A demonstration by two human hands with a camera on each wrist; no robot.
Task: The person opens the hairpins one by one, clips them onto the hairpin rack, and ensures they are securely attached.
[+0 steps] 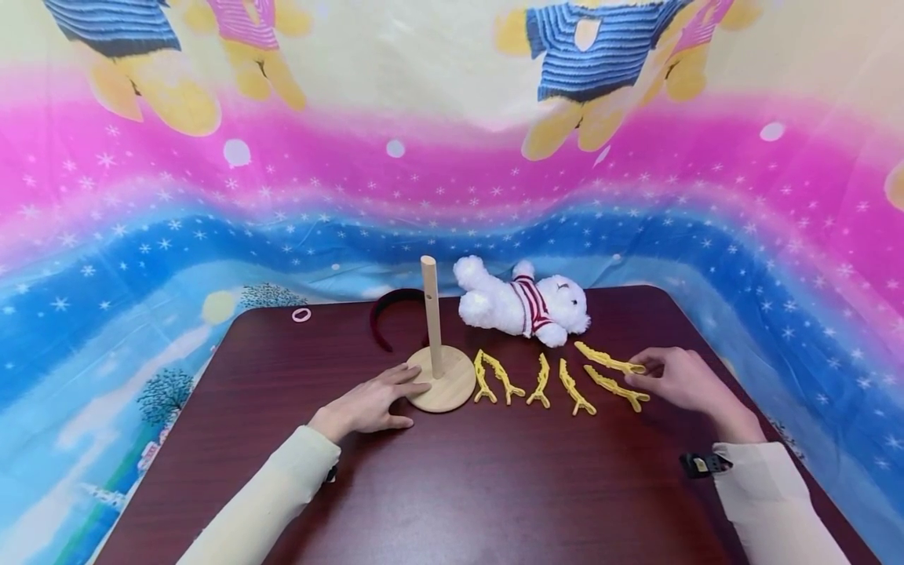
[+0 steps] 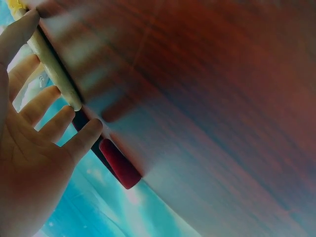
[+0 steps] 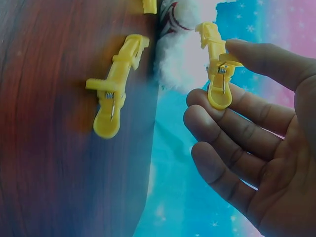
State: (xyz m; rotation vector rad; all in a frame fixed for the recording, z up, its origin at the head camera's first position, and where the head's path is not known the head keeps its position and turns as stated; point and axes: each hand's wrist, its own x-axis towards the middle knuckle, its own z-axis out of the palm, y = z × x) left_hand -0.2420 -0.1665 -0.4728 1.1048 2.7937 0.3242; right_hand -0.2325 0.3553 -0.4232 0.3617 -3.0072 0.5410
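Note:
My left hand (image 1: 373, 403) lies flat on the dark table, fingers straight, their tips against the round base of a wooden stand (image 1: 443, 380) with an upright post. In the left wrist view the left hand (image 2: 34, 123) is spread beside the post (image 2: 53, 71). My right hand (image 1: 676, 377) pinches the end of a yellow clip (image 1: 609, 360) at the right end of a row of several yellow clips (image 1: 540, 382). The right wrist view shows the held clip (image 3: 217, 74) between thumb and fingers of my right hand (image 3: 256, 153), and another clip (image 3: 115, 89) lying on the table.
A white toy bear (image 1: 523, 306) in a striped shirt lies behind the clips. A dark red headband (image 1: 384, 312) sits behind the stand, and a small pink hair ring (image 1: 301, 315) lies at the far left of the table (image 1: 494, 486). A colourful cloth hangs all around.

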